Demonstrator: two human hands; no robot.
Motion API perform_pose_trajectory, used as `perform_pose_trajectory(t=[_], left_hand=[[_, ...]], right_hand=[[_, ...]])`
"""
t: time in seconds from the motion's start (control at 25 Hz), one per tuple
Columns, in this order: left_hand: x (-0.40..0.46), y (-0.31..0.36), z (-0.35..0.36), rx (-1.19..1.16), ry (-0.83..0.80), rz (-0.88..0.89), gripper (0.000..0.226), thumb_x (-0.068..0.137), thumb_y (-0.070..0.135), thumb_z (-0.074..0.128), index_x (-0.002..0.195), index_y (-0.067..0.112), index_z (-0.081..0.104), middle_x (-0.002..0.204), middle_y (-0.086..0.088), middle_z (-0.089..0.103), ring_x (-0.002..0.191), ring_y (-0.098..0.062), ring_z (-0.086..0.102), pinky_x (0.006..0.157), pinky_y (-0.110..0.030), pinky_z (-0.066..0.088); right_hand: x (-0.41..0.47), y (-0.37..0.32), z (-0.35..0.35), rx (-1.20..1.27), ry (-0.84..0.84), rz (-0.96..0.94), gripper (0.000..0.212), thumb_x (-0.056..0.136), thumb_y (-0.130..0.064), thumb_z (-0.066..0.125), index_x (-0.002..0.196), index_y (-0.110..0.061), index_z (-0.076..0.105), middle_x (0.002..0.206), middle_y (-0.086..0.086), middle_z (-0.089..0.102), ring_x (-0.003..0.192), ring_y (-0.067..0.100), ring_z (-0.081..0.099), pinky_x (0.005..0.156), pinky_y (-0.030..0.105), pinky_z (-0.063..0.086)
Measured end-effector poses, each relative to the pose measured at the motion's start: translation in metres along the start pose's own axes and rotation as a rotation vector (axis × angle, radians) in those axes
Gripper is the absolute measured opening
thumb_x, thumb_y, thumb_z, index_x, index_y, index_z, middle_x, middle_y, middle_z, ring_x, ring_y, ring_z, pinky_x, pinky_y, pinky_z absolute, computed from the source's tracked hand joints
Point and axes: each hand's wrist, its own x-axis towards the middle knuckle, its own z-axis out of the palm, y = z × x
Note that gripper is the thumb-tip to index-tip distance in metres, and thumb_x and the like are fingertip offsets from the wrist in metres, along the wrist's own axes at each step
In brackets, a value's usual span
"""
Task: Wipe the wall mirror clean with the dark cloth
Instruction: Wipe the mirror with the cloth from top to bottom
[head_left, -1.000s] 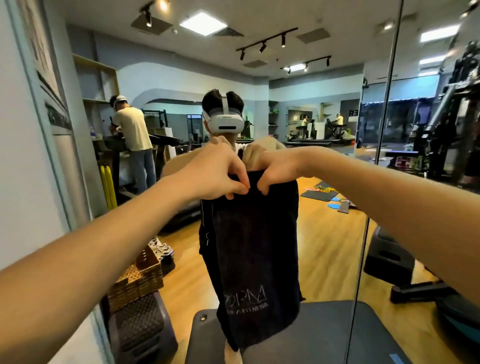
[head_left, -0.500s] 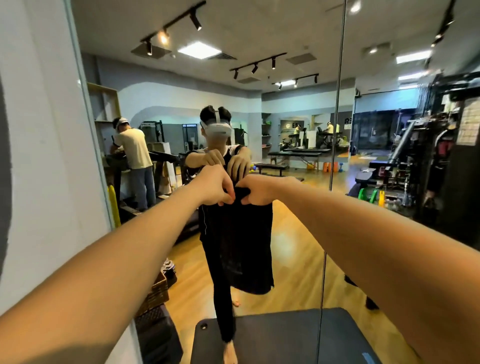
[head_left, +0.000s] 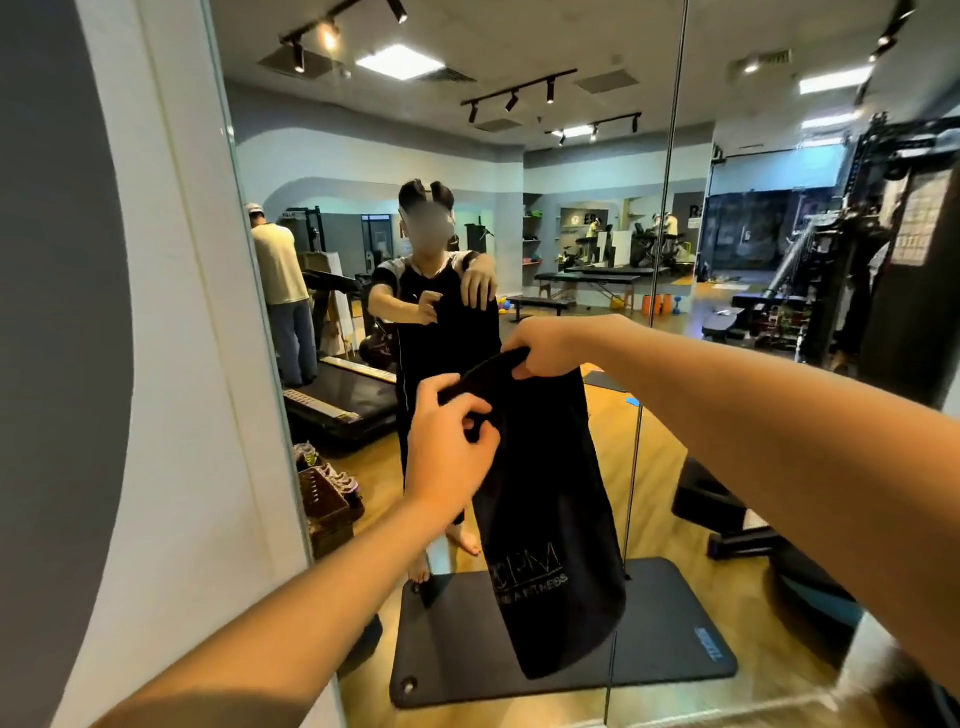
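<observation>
- Dark cloth (head_left: 545, 493) held up in front of wall mirror (head_left: 519, 182), hanging long, pale logo print near lower end.
- Left hand (head_left: 449, 457) curled, pinching cloth's top edge at left, thumb + fingers closed on fabric.
- Right hand (head_left: 556, 345) higher, gripping same top edge at right, fingers wrapped over fold.
- Hands apart, top edge slanting up btwn them.
- Cloth off the glass; can't tell if any part touches it.
- Black floor mat (head_left: 675, 654) in reflection below cloth.
- White wall (head_left: 171, 364) left of mirror.

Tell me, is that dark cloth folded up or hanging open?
Hanging open: the dark cloth drapes full length, left hand and right hand gripping its top edge.
</observation>
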Motion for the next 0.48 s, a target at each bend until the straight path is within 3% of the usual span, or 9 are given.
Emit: perform_pose_trajectory(t=[0.08,0.16,0.24,0.28,0.36,0.4,0.48], left_hand=[[-0.032,-0.002,0.002,-0.094,0.04,0.068,0.012,0.087,0.011,0.073,0.095,0.019,0.073,0.12,0.008,0.046,0.082,-0.007,0.061,0.075,-0.019,0.055],[-0.057,0.003,0.006,-0.24,-0.003,-0.043,0.013,0.091,0.008,0.067,0.09,0.019,0.074,0.107,0.006,0.054,0.073,-0.012,0.062,0.066,-0.018,0.053],[-0.067,0.006,0.011,-0.394,-0.115,-0.353,0.02,0.097,0.009,0.057,0.089,0.013,0.074,0.09,-0.003,0.07,0.071,-0.014,0.07,0.065,-0.027,0.057],[-0.064,0.005,0.014,-0.533,-0.181,-0.605,0.024,0.101,0.013,0.051,0.093,0.007,0.073,0.088,-0.01,0.074,0.076,-0.023,0.074,0.069,-0.035,0.061],[-0.052,-0.004,0.015,-0.885,-0.282,-1.113,0.04,0.106,0.027,0.043,0.113,-0.007,0.063,0.102,-0.024,0.073,0.089,-0.041,0.073,0.078,-0.05,0.061],[-0.046,-0.015,0.016,-1.086,-0.288,-1.283,0.054,0.108,0.035,0.038,0.125,-0.015,0.052,0.113,-0.032,0.068,0.097,-0.047,0.07,0.08,-0.056,0.058],[-0.035,-0.032,0.013,-1.417,-0.218,-1.451,0.08,0.106,0.052,0.031,0.146,-0.018,0.025,0.133,-0.041,0.051,0.115,-0.055,0.059,0.084,-0.064,0.052]], right_hand=[[-0.004,-0.011,-0.003,0.004,-0.027,-0.013,0.019,0.102,-0.016,0.057,0.117,-0.016,0.067,0.088,-0.008,0.057,0.09,0.018,0.054,0.066,0.023,0.04],[-0.007,-0.025,-0.009,0.008,-0.017,-0.024,0.013,0.102,-0.016,0.058,0.111,-0.02,0.066,0.087,-0.011,0.055,0.091,0.017,0.054,0.069,0.029,0.04],[-0.01,-0.038,-0.016,0.038,0.005,-0.023,0.013,0.103,-0.017,0.058,0.112,-0.023,0.065,0.088,-0.012,0.055,0.094,0.017,0.054,0.077,0.03,0.039],[-0.011,-0.044,-0.02,0.051,0.011,-0.023,0.017,0.103,-0.016,0.057,0.118,-0.019,0.066,0.089,-0.011,0.056,0.094,0.017,0.055,0.078,0.03,0.039],[-0.014,-0.057,-0.027,0.071,0.028,-0.023,0.024,0.103,-0.015,0.057,0.125,-0.015,0.066,0.088,-0.01,0.056,0.09,0.016,0.055,0.071,0.029,0.041],[-0.015,-0.062,-0.032,0.072,0.04,-0.028,0.024,0.103,-0.015,0.057,0.125,-0.014,0.066,0.087,-0.01,0.056,0.09,0.017,0.055,0.071,0.028,0.041],[-0.017,-0.072,-0.042,0.06,0.065,-0.044,0.022,0.102,-0.016,0.058,0.123,-0.016,0.066,0.087,-0.012,0.056,0.095,0.019,0.056,0.079,0.03,0.041]])
